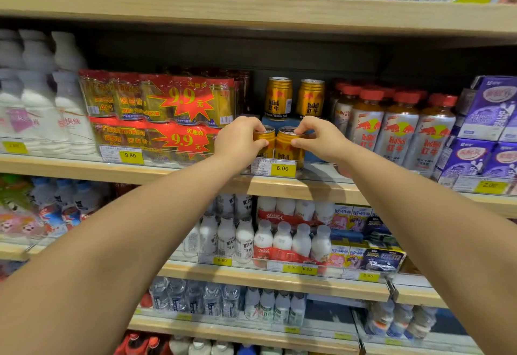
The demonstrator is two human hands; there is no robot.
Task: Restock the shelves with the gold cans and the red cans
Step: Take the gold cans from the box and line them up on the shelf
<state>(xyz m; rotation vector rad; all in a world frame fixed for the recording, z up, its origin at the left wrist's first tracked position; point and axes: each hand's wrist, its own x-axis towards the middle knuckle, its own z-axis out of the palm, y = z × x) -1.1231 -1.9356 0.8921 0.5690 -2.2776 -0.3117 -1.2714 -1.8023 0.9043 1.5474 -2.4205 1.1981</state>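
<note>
Two gold cans stand side by side at the front of the middle shelf (307,187). My left hand (240,138) grips the left gold can (265,143) around its top. My right hand (317,136) holds the right gold can (285,146) by its rim and side. Behind them, two more gold cans (278,97) (310,98) stand raised on a blue box (275,122). Both forearms reach in from below. No loose red cans are visible near my hands.
Shrink-wrapped gold can multipacks (156,100) with red 9.9 labels are stacked left of my hands. Silver bottles with red caps (397,128) stand to the right, purple cartons (492,108) beyond. A 6.00 price tag (282,168) hangs on the shelf edge. White bottles fill the lower shelves.
</note>
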